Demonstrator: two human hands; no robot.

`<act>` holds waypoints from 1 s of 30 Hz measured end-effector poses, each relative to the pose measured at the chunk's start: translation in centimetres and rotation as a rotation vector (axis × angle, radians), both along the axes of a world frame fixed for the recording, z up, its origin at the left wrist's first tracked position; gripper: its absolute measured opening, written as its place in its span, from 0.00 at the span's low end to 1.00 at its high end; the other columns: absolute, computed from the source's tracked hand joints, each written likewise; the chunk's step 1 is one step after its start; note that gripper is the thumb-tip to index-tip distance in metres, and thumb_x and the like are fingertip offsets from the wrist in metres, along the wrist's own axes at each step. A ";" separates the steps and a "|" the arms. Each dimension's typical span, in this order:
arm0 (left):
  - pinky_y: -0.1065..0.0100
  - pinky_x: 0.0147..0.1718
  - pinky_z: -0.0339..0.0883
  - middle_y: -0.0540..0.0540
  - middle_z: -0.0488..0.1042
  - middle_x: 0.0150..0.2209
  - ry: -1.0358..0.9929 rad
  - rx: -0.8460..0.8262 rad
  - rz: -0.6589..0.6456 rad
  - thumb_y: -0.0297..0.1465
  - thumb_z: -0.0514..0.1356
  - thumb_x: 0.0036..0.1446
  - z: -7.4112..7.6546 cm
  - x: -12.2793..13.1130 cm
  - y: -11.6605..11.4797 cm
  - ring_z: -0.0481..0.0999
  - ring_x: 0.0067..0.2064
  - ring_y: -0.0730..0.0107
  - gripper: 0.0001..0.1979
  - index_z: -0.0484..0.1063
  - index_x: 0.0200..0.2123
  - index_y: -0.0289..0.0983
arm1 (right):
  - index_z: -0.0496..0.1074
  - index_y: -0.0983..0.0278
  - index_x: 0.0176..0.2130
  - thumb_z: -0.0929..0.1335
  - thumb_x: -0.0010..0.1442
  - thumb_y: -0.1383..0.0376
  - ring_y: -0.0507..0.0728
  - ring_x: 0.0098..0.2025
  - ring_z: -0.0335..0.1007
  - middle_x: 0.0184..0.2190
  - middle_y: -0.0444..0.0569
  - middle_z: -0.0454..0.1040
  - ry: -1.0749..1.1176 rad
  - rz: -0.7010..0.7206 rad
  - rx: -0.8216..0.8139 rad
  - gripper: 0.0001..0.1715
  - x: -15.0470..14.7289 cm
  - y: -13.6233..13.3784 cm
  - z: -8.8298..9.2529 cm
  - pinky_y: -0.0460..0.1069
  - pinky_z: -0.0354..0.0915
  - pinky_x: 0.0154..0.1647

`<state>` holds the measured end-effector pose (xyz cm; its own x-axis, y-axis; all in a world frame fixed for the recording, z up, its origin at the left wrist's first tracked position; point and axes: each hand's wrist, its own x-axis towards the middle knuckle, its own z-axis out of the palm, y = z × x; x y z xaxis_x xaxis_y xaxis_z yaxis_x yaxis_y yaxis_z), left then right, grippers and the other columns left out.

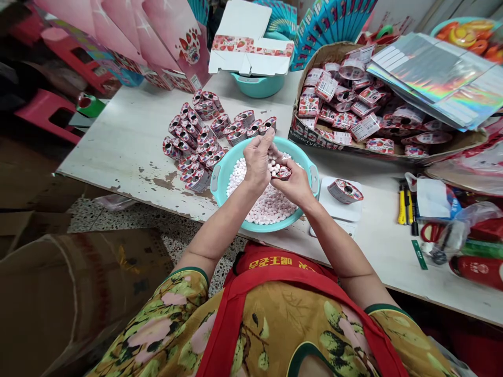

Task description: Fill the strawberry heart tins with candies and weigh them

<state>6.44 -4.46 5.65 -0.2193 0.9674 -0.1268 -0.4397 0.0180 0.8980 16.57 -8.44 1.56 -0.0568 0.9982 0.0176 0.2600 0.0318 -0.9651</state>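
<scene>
Both my hands meet over a teal basin (221, 173) full of small white and pink candies (271, 204). My right hand (293, 183) grips a small strawberry-printed tin (282, 172) with its mouth up. My left hand (257, 159) is cupped and closed around a handful of candies just above the tin's opening. Left of the basin lie several filled tins (200, 139) in rows. One more tin (345, 190) lies on a small white scale (338, 209) to the right.
A cardboard box (314, 137) of strawberry tins stands at the back right, holographic sheets (432, 73) resting on it. A second teal basin (257, 85) with flat white cartons sits behind. Cutters (404, 204), scissors (432, 233) and bags lie at the right. The table edge (129, 191) is worn.
</scene>
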 end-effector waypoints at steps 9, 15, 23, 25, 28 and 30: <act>0.72 0.15 0.44 0.56 0.57 0.18 -0.013 0.030 -0.041 0.52 0.69 0.58 0.1 1.0 -0.2 0.53 0.17 0.81 0.28 0.61 0.24 0.39 | 0.73 0.61 0.41 0.71 0.46 0.62 0.59 0.41 0.76 0.41 0.47 0.80 0.010 0.014 0.043 0.20 0.5 -0.3 -0.2 0.53 0.69 0.47; 0.72 0.14 0.45 0.57 0.54 0.17 -0.035 -0.046 -0.094 0.52 0.66 0.61 0.5 0.9 0.5 0.51 0.15 0.81 0.24 0.65 0.28 0.40 | 0.74 0.61 0.45 0.71 0.46 0.62 0.60 0.43 0.76 0.41 0.47 0.80 -0.020 0.016 0.042 0.23 1.3 -0.2 -0.4 0.54 0.70 0.49; 0.75 0.14 0.41 0.59 0.53 0.16 -0.065 -0.052 -0.179 0.54 0.64 0.62 1.3 0.8 -0.1 0.49 0.15 0.85 0.26 0.66 0.27 0.38 | 0.74 0.62 0.47 0.72 0.47 0.62 0.59 0.43 0.75 0.41 0.47 0.80 0.055 0.092 0.082 0.25 2.9 -0.1 -1.3 0.53 0.69 0.49; 0.75 0.14 0.40 0.59 0.53 0.16 -0.053 -0.055 -0.209 0.53 0.66 0.61 1.3 1.2 -0.4 0.48 0.15 0.85 0.27 0.64 0.25 0.37 | 0.74 0.63 0.46 0.71 0.48 0.64 0.61 0.44 0.75 0.42 0.50 0.79 -0.074 0.096 0.142 0.23 3.0 -0.3 -1.0 0.55 0.69 0.50; 0.75 0.14 0.40 0.59 0.51 0.15 -0.029 -0.077 -0.233 0.52 0.67 0.60 1.2 1.8 -0.7 0.47 0.15 0.85 0.28 0.63 0.24 0.37 | 0.75 0.63 0.43 0.69 0.48 0.68 0.64 0.48 0.74 0.44 0.53 0.79 -0.328 0.064 0.231 0.20 3.3 -0.7 -0.1 0.57 0.68 0.52; 0.75 0.14 0.40 0.60 0.51 0.15 -0.032 -0.089 -0.223 0.52 0.67 0.60 1.2 1.8 -0.7 0.47 0.14 0.85 0.27 0.64 0.24 0.37 | 0.75 0.62 0.44 0.70 0.48 0.67 0.63 0.46 0.74 0.43 0.52 0.79 -0.287 0.079 0.199 0.20 3.5 -0.8 0.2 0.57 0.68 0.51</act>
<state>8.25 -5.17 6.87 0.0045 0.9762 -0.2167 -0.4440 0.1961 0.8743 20.08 -9.21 1.77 -0.1644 0.9692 0.1831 0.5089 0.2424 -0.8260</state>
